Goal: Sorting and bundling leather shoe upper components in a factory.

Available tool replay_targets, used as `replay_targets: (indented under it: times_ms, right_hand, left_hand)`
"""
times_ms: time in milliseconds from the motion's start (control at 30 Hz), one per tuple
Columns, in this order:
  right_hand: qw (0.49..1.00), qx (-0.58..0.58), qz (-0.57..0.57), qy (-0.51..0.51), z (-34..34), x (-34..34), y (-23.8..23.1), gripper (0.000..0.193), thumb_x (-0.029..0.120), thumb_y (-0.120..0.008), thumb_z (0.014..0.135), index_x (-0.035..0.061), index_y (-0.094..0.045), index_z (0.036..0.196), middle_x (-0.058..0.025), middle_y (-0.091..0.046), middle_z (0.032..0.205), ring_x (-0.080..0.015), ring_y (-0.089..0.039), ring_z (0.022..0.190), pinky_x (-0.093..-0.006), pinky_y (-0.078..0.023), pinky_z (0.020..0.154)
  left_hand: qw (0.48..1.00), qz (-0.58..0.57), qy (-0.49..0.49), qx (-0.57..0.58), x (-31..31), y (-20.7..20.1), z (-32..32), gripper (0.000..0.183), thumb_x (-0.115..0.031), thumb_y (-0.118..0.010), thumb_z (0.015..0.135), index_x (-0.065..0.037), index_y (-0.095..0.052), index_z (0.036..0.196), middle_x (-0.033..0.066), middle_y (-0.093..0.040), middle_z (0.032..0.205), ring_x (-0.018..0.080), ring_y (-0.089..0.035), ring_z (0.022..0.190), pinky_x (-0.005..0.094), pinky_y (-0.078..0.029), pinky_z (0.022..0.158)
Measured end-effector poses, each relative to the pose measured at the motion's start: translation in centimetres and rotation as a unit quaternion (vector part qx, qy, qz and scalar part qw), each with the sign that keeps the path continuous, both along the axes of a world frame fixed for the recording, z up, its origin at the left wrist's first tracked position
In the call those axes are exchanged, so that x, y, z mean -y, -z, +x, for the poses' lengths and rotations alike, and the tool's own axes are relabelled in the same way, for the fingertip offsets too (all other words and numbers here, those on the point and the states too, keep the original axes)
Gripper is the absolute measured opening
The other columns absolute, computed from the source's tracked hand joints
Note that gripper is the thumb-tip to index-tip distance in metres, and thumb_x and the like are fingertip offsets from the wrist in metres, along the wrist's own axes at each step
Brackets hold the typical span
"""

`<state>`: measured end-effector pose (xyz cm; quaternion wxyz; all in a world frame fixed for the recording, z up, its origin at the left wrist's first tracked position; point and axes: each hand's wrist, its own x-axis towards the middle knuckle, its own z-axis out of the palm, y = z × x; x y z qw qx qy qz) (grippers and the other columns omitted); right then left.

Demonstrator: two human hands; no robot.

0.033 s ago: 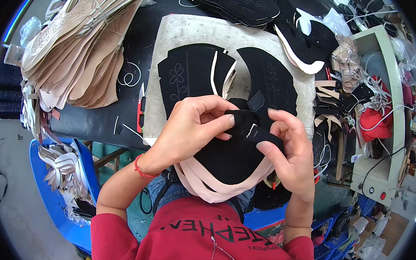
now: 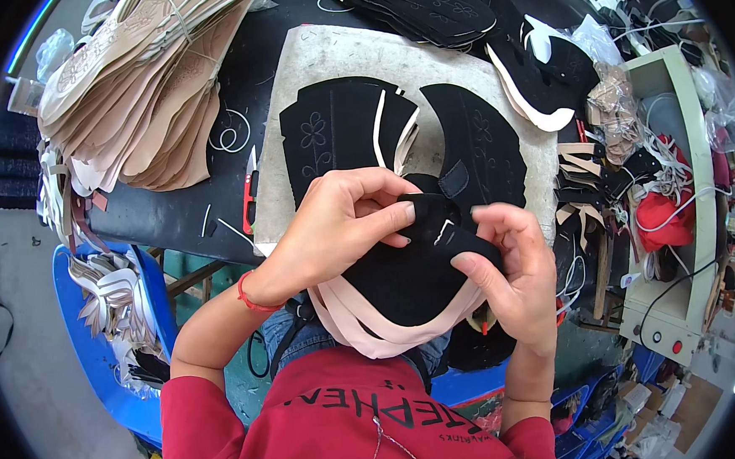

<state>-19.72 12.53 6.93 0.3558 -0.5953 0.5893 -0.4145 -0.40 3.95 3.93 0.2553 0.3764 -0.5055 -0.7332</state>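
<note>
Both my hands hold a black shoe upper piece [image 2: 404, 282] with a pale pink edge, just above my lap. My left hand [image 2: 342, 223] pinches its top edge with thumb and forefinger. My right hand [image 2: 513, 267] grips its right side, the thumb pressed on the black fabric. More black cut pieces [image 2: 336, 130] with stitched flower patterns lie on a whitish work board [image 2: 390, 55] beyond my hands.
A big stack of tan insole-shaped pieces [image 2: 140, 92] lies at the upper left on the dark table [image 2: 173, 216]. Red-handled snips [image 2: 250, 195] rest beside the board. Black and white pieces [image 2: 535, 76] pile at upper right. A pale green machine [image 2: 678, 210] stands at right, a blue bin [image 2: 112, 312] at left.
</note>
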Motion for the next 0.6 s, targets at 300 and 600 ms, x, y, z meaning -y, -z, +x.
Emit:
replay_targets:
  times_ms: [300,600]
  right_hand:
    - [0.977,-0.164,-0.101,-0.091,-0.9,3.2,0.3,0.011,0.004,-0.070,0.077,0.0014,-0.064,0.086,-0.0094,-0.061,0.074,-0.0215,-0.061,0.061,-0.0303,-0.047,0.053]
    - [0.945,-0.222,-0.200,-0.131,0.4,3.8,1.5,0.016,0.000,-0.069,0.073,0.0026,-0.059,0.085,-0.0081,-0.054,0.072,-0.0253,-0.057,0.063,-0.0340,-0.047,0.055]
  left_hand:
    - [0.999,0.019,0.031,0.003,0.5,0.0,0.0,0.022,-0.006,-0.062,0.088,0.006,-0.061,0.106,0.0097,-0.066,0.091,0.0122,-0.065,0.080,0.0227,-0.056,0.070]
    - [0.998,-0.038,0.039,0.025,0.5,0.0,0.1,0.021,0.003,-0.055,0.087,0.006,-0.062,0.106,0.0098,-0.067,0.092,0.0127,-0.066,0.079,0.0229,-0.054,0.073]
